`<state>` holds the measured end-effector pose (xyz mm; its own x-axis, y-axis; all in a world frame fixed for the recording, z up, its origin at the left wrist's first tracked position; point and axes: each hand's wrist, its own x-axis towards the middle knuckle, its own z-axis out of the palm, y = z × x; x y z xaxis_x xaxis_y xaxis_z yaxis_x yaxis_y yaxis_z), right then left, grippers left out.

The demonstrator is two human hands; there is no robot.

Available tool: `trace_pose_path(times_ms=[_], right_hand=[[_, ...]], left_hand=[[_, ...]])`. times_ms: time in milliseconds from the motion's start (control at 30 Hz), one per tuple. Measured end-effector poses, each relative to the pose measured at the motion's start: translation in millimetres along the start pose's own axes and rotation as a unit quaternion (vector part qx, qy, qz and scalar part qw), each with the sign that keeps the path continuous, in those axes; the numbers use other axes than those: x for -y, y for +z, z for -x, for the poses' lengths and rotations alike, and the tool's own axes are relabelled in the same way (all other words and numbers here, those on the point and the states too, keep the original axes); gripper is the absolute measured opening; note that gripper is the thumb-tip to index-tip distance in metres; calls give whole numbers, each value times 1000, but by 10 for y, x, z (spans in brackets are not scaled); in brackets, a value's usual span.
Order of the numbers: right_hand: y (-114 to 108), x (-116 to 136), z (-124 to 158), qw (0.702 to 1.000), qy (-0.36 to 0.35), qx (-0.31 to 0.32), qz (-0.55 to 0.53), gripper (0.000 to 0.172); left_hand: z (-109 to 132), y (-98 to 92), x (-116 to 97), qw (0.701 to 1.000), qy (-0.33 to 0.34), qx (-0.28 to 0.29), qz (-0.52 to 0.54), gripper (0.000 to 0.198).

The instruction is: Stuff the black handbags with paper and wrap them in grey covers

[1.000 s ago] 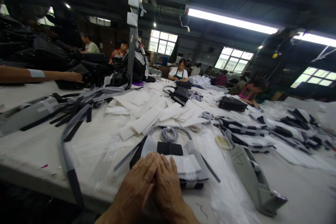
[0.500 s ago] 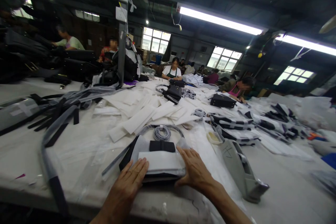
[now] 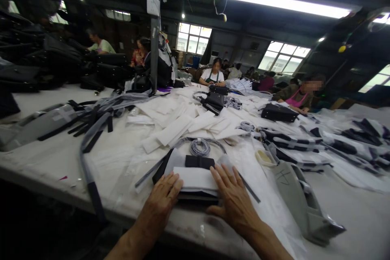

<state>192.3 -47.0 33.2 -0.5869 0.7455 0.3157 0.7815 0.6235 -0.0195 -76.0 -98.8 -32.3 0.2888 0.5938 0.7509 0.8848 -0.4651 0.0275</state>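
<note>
A black handbag (image 3: 159, 174) lies on the table in front of me, with a folded white padding sheet (image 3: 196, 177) across its near part. My left hand (image 3: 166, 193) rests on the sheet's left end, fingers stretched out and close together. On the right end lies my right hand (image 3: 231, 193), its fingers spread flat and the thumb apart near the bag's front edge. Between and beyond the hands is a small black piece (image 3: 199, 162) with a band round its middle. Behind that sits a coiled strap (image 3: 199, 147) in greyish wrapping, inside the arch of the wrapped handle.
Right of the bag stands a grey tape dispenser (image 3: 297, 197) beside a tape roll (image 3: 264, 157). Loose white sheets (image 3: 179, 124) cover the table's middle. Long wrapped straps (image 3: 88, 146) hang over the front edge at left. More black bags (image 3: 278, 112) lie farther back, where co-workers (image 3: 215, 74) sit.
The view has swung left, so everything sits farther right. My right hand has shifted from the bag's right side onto the sheet, fingers flatter; my left hand stays on its left end.
</note>
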Motion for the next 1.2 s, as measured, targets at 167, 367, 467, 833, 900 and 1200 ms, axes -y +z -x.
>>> trace_pose_path(times_ms=[167, 367, 467, 833, 900, 1200], right_hand=[[150, 499, -227, 998, -53, 24, -38, 82], [281, 628, -298, 997, -23, 49, -50, 75], [264, 623, -286, 998, -21, 41, -50, 70], [602, 833, -209, 985, -45, -162, 21, 48], [619, 859, -195, 982, -49, -182, 31, 50], [486, 823, -224, 985, -53, -163, -7, 47]], left_hand=[[-39, -78, -45, 999, -16, 25, 17, 43], [-76, -319, 93, 994, -44, 57, 80, 50], [-55, -332, 196, 996, -36, 44, 66, 46], [-145, -328, 185, 989, -108, 76, 63, 52], [-187, -365, 197, 995, -47, 83, 37, 61], [-133, -160, 221, 997, 45, 35, 61, 41]])
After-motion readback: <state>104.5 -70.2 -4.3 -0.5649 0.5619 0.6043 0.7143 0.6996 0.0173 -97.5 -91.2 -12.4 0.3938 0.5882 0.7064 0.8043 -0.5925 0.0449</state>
